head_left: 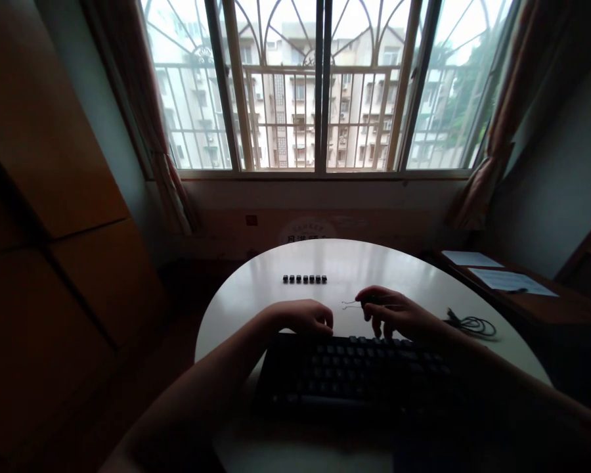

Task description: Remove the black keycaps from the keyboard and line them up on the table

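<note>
A dark keyboard (pixel 354 374) lies on the round white table (pixel 256 276), its near side lost in shadow. My left hand (pixel 305 316) is at the keyboard's far left edge, fingers curled down and together; whatever lies under them is hidden. Over the far edge, right of centre, my right hand (pixel 394 312) grips a wire keycap puller (pixel 349 305) between thumb and fingers. Its two thin wire prongs point left, clear of the keys, while the lower fingers hang close to the top row. Beyond my left hand, several small black keycaps (pixel 305 279) stand in a straight row.
A coiled dark cable (pixel 473 325) lies on the table to the right of my right hand. Paper sheets (pixel 512 281) rest on a brown surface farther right. A barred window (pixel 320 118) with curtains is behind the table, and a wooden cabinet (pixel 54 263) stands at left.
</note>
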